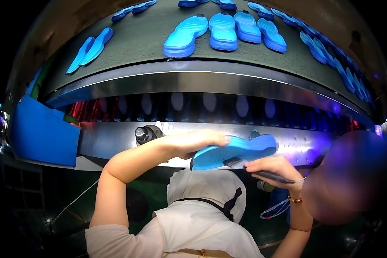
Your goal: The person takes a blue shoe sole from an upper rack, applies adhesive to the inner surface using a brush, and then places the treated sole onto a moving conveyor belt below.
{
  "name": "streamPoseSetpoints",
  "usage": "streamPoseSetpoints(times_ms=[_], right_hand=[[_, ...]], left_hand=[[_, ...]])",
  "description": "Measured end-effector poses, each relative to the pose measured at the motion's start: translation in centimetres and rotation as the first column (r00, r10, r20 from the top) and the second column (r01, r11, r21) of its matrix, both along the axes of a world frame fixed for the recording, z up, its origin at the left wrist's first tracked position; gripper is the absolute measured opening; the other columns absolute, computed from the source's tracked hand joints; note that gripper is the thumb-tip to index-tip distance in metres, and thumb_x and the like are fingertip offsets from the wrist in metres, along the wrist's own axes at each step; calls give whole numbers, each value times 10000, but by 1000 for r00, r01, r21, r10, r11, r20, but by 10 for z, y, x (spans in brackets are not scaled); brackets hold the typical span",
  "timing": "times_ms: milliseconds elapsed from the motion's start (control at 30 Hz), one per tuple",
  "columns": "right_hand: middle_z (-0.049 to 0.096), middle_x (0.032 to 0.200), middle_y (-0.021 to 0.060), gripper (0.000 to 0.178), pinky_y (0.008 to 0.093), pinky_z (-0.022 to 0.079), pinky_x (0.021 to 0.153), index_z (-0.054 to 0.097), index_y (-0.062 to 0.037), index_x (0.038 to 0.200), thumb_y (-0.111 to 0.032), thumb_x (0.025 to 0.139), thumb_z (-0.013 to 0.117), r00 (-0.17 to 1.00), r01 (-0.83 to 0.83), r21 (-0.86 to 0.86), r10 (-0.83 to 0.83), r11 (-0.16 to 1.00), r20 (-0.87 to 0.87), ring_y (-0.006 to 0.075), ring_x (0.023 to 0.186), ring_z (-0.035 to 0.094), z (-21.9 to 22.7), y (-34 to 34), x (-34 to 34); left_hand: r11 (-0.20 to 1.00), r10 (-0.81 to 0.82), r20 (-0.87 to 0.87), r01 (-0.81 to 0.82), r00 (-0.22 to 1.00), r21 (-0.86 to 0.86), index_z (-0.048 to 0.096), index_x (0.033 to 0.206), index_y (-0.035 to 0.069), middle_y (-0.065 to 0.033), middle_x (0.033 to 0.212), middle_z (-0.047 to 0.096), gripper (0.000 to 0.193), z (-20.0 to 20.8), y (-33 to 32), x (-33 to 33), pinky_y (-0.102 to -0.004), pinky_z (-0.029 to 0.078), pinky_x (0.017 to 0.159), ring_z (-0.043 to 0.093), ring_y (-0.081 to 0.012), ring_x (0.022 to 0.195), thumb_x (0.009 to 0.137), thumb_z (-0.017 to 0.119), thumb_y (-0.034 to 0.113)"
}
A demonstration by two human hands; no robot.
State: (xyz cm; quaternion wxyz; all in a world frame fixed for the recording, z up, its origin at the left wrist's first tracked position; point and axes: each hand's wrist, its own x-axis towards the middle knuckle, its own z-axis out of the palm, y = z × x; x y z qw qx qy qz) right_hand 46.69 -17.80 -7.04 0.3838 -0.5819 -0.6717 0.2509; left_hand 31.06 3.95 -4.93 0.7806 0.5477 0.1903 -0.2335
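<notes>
A bright blue shoe sole (pixel 249 148) is held up in front of me, over the edge of the steel ledge. My left hand (pixel 202 141) is closed on its left end, with the thumb side along the upper edge. In my right hand (pixel 277 167) is a brush (pixel 271 176) with a dark handle, its fingers wrapped round it. The brush head lies against the lower edge of the sole, near its middle. Part of my left hand's fingers is hidden behind the sole.
Beyond the steel ledge (pixel 105 137), a dark green belt (pixel 133 47) carries several blue soles (pixel 222 32). A black bottle (pixel 146 134) stands left of my hands. A blue panel (pixel 45 133) bounds the left side. A blurred round shape (pixel 352 176) fills the right.
</notes>
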Motion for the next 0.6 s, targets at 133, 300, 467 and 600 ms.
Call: streamPoseSetpoints(times_ms=[133,300,467,600], right_hand=[[659,878,113,202,287,508,694,648,-27,902,-82,711,684,999,-39,-232,38,972,-8,236,795,645,7,-4,0],[645,882,176,218,230,507,536,627,69,910,82,692,631,761,256,-126,-281,958,-584,142,586,612,-12,6,-22],[636,820,112,174,173,416,427,628,30,946,-25,790,574,522,766,-5,-625,643,-581,84,474,528,-68,13,18],[620,756,78,167,162,375,379,634,20,934,-1,772,599,534,718,-18,-567,696,-627,58,455,493,-64,24,-40]], left_hand=[[996,88,9,-88,996,6,442,1228,-7,-181,1132,523,561,-13,7,-9,-344,456,834,549,-237,996,846,520,396],[804,360,8,-306,933,-510,378,1280,28,-182,1144,516,562,-52,-9,-10,-415,475,834,553,-279,997,856,502,375],[760,413,-33,-364,910,-539,382,1270,11,-196,1179,492,550,-52,-11,-22,-422,455,868,538,-276,1036,850,519,338],[788,467,25,-403,884,-465,383,1262,-24,-205,1185,494,552,-56,0,-29,-389,443,891,547,-284,1021,842,530,303]])
